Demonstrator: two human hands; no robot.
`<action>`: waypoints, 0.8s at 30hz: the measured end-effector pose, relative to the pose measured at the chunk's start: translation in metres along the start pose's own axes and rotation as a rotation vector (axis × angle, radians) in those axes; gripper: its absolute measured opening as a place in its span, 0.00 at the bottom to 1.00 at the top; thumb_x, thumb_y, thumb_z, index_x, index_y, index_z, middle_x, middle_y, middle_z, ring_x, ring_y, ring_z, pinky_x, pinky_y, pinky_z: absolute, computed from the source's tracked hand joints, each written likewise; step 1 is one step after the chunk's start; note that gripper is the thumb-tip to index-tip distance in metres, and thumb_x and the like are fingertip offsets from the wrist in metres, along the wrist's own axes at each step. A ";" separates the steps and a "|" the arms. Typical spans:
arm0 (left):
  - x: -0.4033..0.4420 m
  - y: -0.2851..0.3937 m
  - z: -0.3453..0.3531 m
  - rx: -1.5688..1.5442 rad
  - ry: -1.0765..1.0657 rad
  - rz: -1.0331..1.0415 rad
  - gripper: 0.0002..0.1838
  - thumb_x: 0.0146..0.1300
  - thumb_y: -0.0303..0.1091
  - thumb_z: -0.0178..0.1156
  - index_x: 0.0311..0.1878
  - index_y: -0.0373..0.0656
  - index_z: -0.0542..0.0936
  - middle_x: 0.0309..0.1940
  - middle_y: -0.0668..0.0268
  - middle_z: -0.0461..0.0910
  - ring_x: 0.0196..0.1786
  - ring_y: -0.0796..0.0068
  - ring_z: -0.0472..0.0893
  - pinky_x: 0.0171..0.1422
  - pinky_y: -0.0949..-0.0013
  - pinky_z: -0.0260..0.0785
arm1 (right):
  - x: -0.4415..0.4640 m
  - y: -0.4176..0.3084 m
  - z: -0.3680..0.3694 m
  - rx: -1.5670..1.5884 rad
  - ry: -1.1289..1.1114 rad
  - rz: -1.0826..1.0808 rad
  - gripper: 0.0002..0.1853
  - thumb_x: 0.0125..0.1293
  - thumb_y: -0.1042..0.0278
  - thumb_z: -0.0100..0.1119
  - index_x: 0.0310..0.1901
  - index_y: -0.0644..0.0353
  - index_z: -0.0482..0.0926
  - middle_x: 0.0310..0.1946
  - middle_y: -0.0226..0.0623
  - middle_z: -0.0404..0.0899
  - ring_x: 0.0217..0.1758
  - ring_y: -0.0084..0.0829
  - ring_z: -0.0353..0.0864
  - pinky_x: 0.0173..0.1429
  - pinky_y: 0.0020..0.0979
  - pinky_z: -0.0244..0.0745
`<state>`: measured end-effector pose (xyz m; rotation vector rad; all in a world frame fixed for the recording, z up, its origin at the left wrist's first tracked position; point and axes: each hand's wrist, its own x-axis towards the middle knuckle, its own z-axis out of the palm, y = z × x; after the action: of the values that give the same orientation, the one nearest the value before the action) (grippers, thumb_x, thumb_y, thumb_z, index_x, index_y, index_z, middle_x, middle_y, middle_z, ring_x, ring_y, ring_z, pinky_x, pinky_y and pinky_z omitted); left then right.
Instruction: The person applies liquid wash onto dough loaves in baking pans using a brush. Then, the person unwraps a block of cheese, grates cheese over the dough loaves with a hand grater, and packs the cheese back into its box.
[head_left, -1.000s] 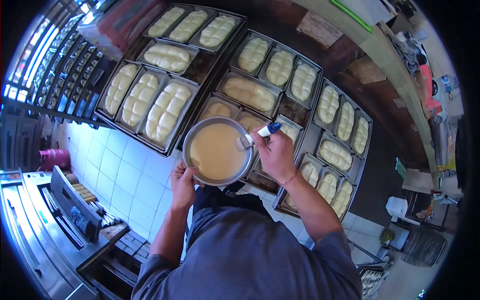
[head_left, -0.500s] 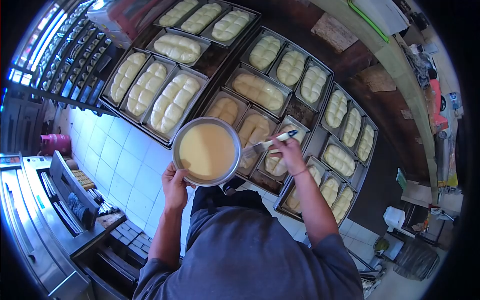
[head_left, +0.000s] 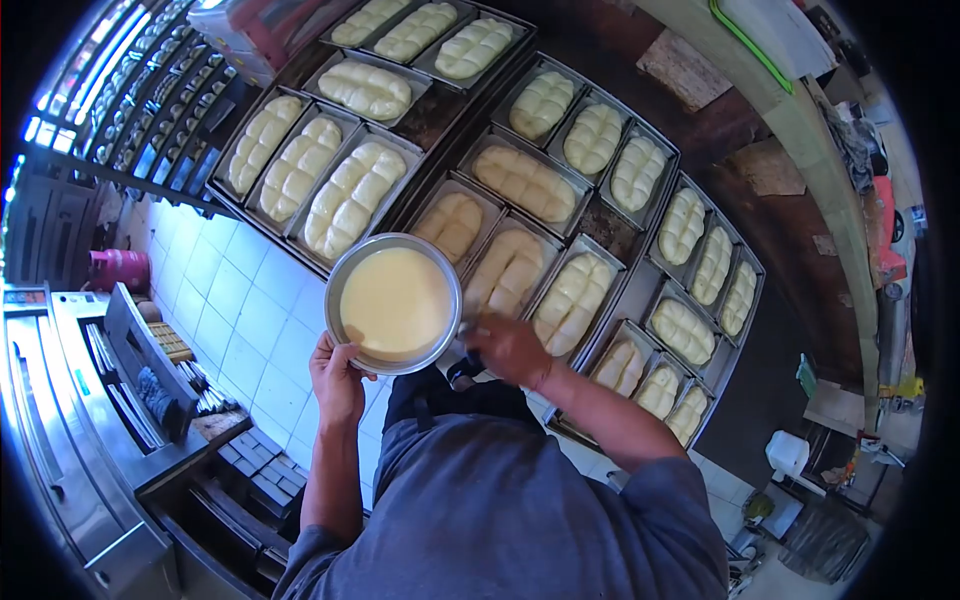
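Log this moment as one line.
left hand: holding bowl of pale yellow liquid | right hand: blurred, beside bowl, grip unclear | dough loaves: in metal pans

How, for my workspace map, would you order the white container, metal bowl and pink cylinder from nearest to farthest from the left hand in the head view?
1. Metal bowl: in the left hand, gripped at its near left edge.
2. Pink cylinder: off to the left, beyond the tiled floor.
3. White container: farthest, well over on the right.

rt hand (head_left: 508, 350) v. blurred, grip unclear
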<state>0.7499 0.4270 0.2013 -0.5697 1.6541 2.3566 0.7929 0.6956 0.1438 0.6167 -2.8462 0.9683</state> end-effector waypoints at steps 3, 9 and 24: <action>0.001 0.002 -0.001 0.007 0.003 0.011 0.04 0.60 0.22 0.53 0.37 0.36 0.74 0.25 0.63 0.79 0.18 0.77 0.76 0.22 0.76 0.73 | -0.013 0.001 -0.014 0.261 0.115 0.265 0.07 0.58 0.74 0.61 0.39 0.56 0.83 0.39 0.38 0.84 0.41 0.39 0.84 0.44 0.35 0.80; 0.002 0.006 0.003 0.010 -0.001 0.024 0.04 0.60 0.22 0.52 0.38 0.36 0.74 0.25 0.63 0.79 0.18 0.77 0.76 0.22 0.76 0.73 | -0.002 0.088 -0.055 0.194 0.443 0.620 0.05 0.65 0.72 0.56 0.40 0.54 0.81 0.41 0.38 0.82 0.42 0.41 0.83 0.42 0.38 0.80; 0.013 0.007 -0.011 -0.031 -0.045 -0.003 0.02 0.60 0.21 0.53 0.35 0.39 0.73 0.23 0.63 0.79 0.18 0.77 0.78 0.21 0.76 0.74 | 0.026 -0.046 -0.089 0.402 0.533 0.449 0.04 0.66 0.73 0.62 0.41 0.61 0.79 0.33 0.39 0.80 0.30 0.38 0.83 0.37 0.33 0.80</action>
<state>0.7380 0.4140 0.1984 -0.5203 1.5990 2.3794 0.7822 0.7065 0.2460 -0.2633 -2.3508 1.5141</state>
